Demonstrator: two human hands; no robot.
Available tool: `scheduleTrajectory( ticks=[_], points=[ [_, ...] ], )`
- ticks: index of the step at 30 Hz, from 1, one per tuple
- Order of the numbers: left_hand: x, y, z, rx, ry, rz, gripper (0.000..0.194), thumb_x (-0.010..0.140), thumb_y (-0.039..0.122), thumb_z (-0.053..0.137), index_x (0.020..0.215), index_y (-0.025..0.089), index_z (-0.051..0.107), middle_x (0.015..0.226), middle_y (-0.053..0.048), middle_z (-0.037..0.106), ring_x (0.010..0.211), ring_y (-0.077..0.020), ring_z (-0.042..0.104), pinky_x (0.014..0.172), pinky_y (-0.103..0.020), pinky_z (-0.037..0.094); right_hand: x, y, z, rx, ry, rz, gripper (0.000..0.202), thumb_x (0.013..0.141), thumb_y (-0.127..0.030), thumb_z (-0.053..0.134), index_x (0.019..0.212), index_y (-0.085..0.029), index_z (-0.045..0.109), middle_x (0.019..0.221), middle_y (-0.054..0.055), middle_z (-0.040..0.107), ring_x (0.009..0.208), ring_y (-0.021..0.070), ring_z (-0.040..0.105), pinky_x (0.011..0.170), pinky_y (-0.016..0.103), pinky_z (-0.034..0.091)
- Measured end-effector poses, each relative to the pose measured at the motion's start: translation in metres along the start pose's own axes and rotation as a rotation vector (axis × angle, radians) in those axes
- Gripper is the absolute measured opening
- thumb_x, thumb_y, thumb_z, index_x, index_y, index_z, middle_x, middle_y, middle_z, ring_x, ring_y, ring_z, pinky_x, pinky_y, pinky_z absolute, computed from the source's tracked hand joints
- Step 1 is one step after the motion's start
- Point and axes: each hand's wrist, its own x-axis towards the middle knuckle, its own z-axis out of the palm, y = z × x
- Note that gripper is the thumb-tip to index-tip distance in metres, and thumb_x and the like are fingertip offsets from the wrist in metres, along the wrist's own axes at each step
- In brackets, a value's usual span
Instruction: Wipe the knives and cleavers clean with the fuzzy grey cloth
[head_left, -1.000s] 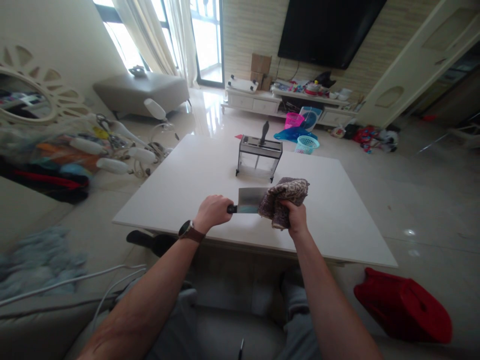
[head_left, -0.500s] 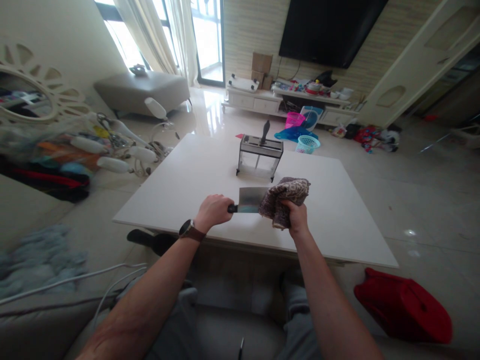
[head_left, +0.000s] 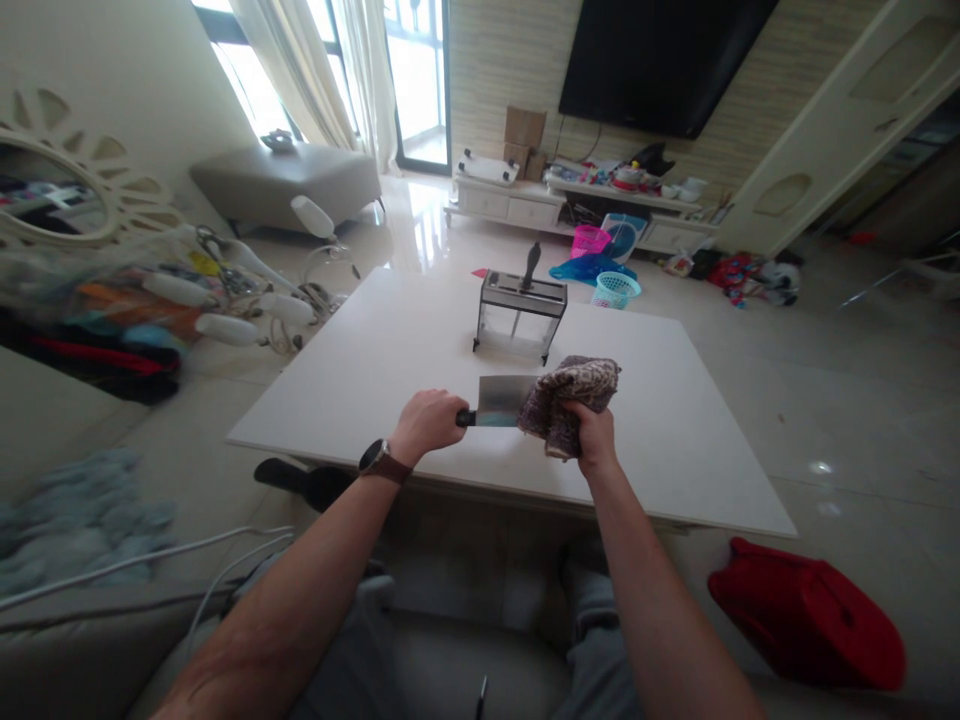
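My left hand (head_left: 433, 422) is closed round the black handle of a cleaver (head_left: 501, 400), whose broad blade points right above the white table (head_left: 352, 370). A brown patterned cloth (head_left: 574, 390) is bunched in my right hand (head_left: 596, 435), and it covers the far end of the blade. Beyond the blade stands a knife block (head_left: 520, 315) with clear sides and a dark top, and one black-handled knife (head_left: 532, 265) sticks up from it.
A red bag (head_left: 806, 615) lies on the floor at the right. Past the table are a light blue basket (head_left: 616, 290) and a pink basket (head_left: 590, 241). Lamp shades (head_left: 229, 330) reach near the table's left side. A dark object (head_left: 300, 484) protrudes below the front edge.
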Motion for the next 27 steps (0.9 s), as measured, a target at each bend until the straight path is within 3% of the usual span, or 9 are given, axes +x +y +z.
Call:
scheduleTrajectory(
  ticks=[27],
  points=[
    [0.0003, 0.0016, -0.0024, 0.015, -0.034, -0.007, 0.026, 0.08, 0.025, 0.056, 0.082, 0.024, 0.082, 0.084, -0.014, 0.078, 0.083, -0.0302, 0.074, 0.069, -0.036, 0.048, -0.0034, -0.0036, 0.0012, 0.004, 0.014, 0.013, 0.037, 0.05, -0.022, 0.086, 0.086, -0.016, 0.08, 0.083, 0.001, 0.079, 0.08, 0.02, 0.068, 0.071, 0.031, 0.055]
  ],
)
